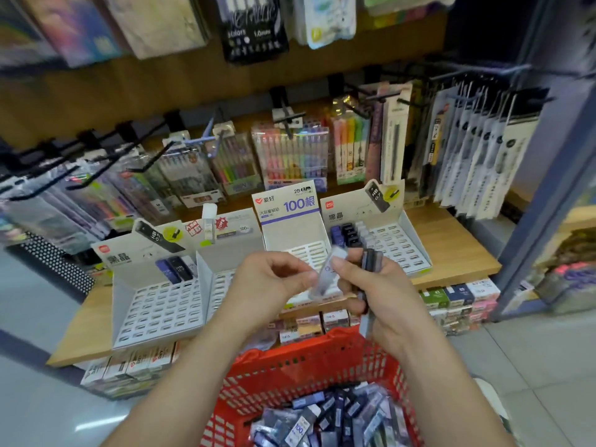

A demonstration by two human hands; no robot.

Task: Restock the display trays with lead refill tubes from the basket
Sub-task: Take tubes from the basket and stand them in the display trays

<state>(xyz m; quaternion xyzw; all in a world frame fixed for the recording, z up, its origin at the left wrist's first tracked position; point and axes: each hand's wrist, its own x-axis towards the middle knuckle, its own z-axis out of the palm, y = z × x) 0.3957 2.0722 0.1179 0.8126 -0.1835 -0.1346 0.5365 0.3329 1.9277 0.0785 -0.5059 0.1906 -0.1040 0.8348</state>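
A red basket (pixel 290 366) below my arms holds several lead refill tubes (pixel 325 417) in blue, black and clear. My right hand (pixel 374 291) grips a bundle of dark tubes (pixel 371 262) upright. My left hand (pixel 271 279) pinches the side of a pale clear tube (pixel 325 272) that stands between both hands, against my right thumb. Beyond my hands stand white display trays with slotted bases: the left tray (pixel 161 308) holds a few tubes at its back, the right tray (pixel 400 246) holds several tubes at its back left, and the middle tray (pixel 309 250) is partly hidden.
The trays rest on a wooden shelf (pixel 458 253). Packs of pens and highlighters (pixel 290 156) hang on black hooks behind them. Boxed stock (pixel 458 298) lines the lower shelf. A blue post (pixel 548 195) stands at the right, with grey tiled floor (pixel 535 359) beneath.
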